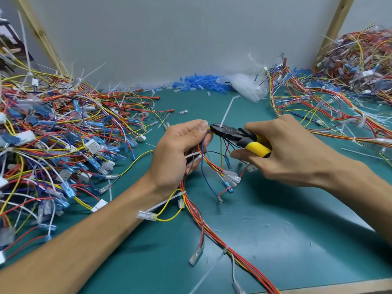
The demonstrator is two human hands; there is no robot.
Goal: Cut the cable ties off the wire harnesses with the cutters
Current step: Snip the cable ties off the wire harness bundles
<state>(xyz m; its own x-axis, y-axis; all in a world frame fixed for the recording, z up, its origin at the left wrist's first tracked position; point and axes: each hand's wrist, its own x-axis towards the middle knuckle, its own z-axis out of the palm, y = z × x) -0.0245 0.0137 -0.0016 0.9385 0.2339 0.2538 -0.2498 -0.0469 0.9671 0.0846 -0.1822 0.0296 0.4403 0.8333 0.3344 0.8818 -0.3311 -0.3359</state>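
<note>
**Cutter head at a cable tie on the held harness**

Grips a wire harness (204,164) in the left hand (180,149), above the middle of the green tabletop (275,230). Left fingers (198,126) clamped round the bundle, thumb on top. Holds yellow-handled cutters (239,135) in the right hand (284,149), with fingers (239,154) wrapped round both handles. Points the black cutter head to the left, right against the left thumb, at the base of a white cable tie (226,114) on the harness. Cannot tell whether the jaws are closed on the tie or only touching it. Tie tail sticking up and back from the cutter tip, tilted right.

Below the left hand: red, yellow, blue and black wires fanning down, ending in clear and blue terminals near the tabletop. Rest of the same harness trailing toward the near edge, lying on the tabletop. Second tie (193,155) across the bundle inside the left palm; third tie (182,194) just below the left wrist.

Elsewhere:
- Left side: big tangle of harnesses (53,134) with white tie tails poking up.
- Far right: another heap of harnesses (350,66), some strands spilling toward the right hand.
- Along the back wall: loose blue sleeves (199,81), just beside a clear plastic bag (248,87).
- Small white offcuts scattered on the near tabletop.
</note>
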